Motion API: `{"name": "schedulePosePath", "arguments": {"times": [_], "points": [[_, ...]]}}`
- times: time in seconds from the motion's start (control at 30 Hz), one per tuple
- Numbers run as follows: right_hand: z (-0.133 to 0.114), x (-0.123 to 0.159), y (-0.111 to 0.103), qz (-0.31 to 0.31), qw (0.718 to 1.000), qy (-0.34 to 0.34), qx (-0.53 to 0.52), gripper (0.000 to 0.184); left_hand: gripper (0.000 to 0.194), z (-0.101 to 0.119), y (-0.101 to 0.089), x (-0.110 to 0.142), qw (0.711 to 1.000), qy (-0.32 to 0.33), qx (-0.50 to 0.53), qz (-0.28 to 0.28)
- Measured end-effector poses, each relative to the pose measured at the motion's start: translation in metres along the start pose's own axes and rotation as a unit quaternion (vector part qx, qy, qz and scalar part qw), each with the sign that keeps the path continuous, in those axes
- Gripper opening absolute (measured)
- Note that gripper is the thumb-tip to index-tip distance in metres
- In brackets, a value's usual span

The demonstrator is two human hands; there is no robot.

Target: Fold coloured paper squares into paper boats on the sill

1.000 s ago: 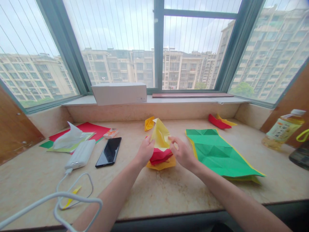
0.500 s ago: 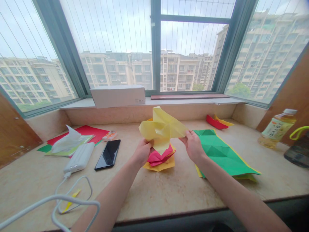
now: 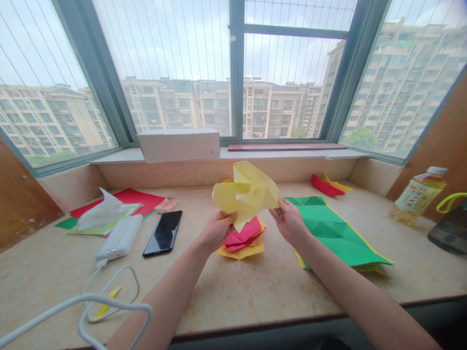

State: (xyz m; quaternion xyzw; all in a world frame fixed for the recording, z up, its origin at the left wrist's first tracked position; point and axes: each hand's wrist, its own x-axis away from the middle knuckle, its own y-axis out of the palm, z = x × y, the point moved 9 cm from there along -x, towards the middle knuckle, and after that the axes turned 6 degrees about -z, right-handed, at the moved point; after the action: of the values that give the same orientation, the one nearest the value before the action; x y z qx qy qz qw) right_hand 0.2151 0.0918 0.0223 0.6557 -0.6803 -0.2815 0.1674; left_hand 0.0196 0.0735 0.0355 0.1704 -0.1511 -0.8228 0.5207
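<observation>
Pale-yellow paper (image 3: 250, 189): thin, creased, several flaps jutting at angles. Position: raised between both hands, above the folded red paper (image 3: 242, 235), which rests on orange paper (image 3: 239, 254). Left hand (image 3: 216, 231): nearly closed, thumb and fingers gripping the lower left edge. Right hand (image 3: 289, 219): partly curled, fingertips pinching the right corner, near the green sheet (image 3: 333, 231)

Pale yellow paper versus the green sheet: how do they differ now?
The pale yellow paper is held up by the left hand and right hand; the green sheet lies on the counter. The pale yellow paper has uneven raised flaps, while the green sheet is spread nearly flat. Both are creased.
</observation>
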Motion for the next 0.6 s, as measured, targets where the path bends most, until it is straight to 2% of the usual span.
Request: {"name": "schedulePosePath", "arguments": {"times": [0.07, 0.17, 0.23, 0.3, 0.37, 0.43, 0.5, 0.53, 0.6], "points": [[0.013, 0.003, 0.010, -0.054, 0.997, 0.056, 0.027, 0.011, 0.030, -0.006, 0.003, 0.002, 0.999, -0.022, -0.024, -0.021], [0.036, 0.010, 0.021, -0.141, 0.974, 0.121, 0.126, 0.026, 0.027, -0.013, 0.001, 0.002, 0.996, -0.028, -0.085, -0.026], [0.036, 0.009, 0.019, -0.148, 0.962, 0.076, 0.217, 0.041, 0.028, -0.011, -0.002, 0.001, 0.992, -0.010, -0.125, -0.015], [0.017, 0.005, 0.015, -0.121, 0.940, -0.033, 0.317, 0.052, 0.028, -0.005, -0.006, 0.000, 0.986, 0.010, -0.164, 0.002], [-0.009, 0.006, 0.015, -0.092, 0.894, -0.150, 0.411, 0.055, 0.025, 0.002, -0.008, 0.000, 0.980, 0.025, -0.194, 0.018], [-0.030, 0.011, 0.020, -0.081, 0.841, -0.232, 0.482, 0.053, 0.023, 0.011, -0.009, 0.000, 0.975, 0.041, -0.219, 0.021], [-0.043, 0.016, 0.026, -0.089, 0.811, -0.257, 0.518, 0.048, 0.022, 0.018, -0.010, 0.000, 0.966, 0.064, -0.248, 0.023], [-0.045, 0.017, 0.030, -0.099, 0.809, -0.249, 0.524, 0.045, 0.022, 0.021, -0.012, -0.001, 0.961, 0.071, -0.265, 0.024], [-0.043, 0.020, 0.035, -0.128, 0.822, -0.203, 0.516, 0.038, 0.023, 0.021, -0.018, -0.001, 0.954, 0.073, -0.289, 0.032]]}}
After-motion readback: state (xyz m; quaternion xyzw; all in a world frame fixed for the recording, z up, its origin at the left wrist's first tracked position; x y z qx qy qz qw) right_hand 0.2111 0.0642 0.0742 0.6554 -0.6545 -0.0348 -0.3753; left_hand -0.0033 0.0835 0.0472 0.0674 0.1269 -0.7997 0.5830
